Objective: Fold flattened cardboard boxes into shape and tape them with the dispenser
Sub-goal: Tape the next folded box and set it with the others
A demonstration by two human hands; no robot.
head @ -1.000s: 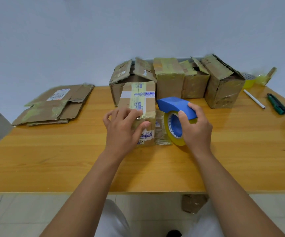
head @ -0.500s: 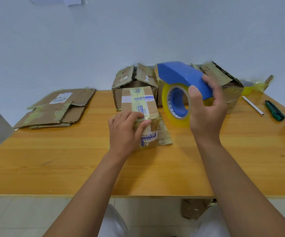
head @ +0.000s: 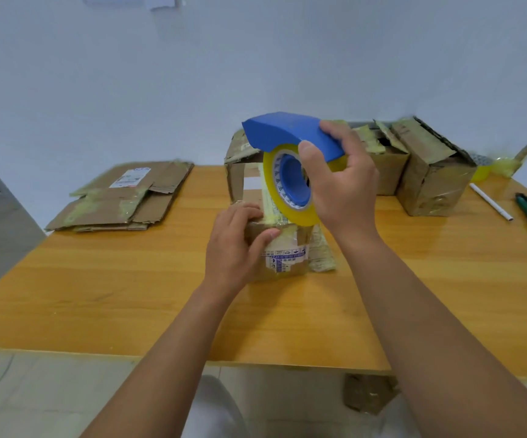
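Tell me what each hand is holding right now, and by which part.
The right hand grips the tape dispenser by its blue cover. The left hand holds the small box at its near left top edge.

Small brown cardboard box (head: 282,248), folded into shape, standing on the wooden table near its middle; top seam covered in yellowish tape, printed label on the near face, loose taped flap at the right base; gripped at its near left top corner by the left hand (head: 235,248); blue tape dispenser (head: 290,134) with yellow tape roll (head: 287,184), tilted, gripped by the right hand (head: 341,188), roll's lower edge at the box top; flattened cardboard boxes (head: 123,197) stacked far left; folded, taped boxes (head: 426,172) in a row at the far edge.
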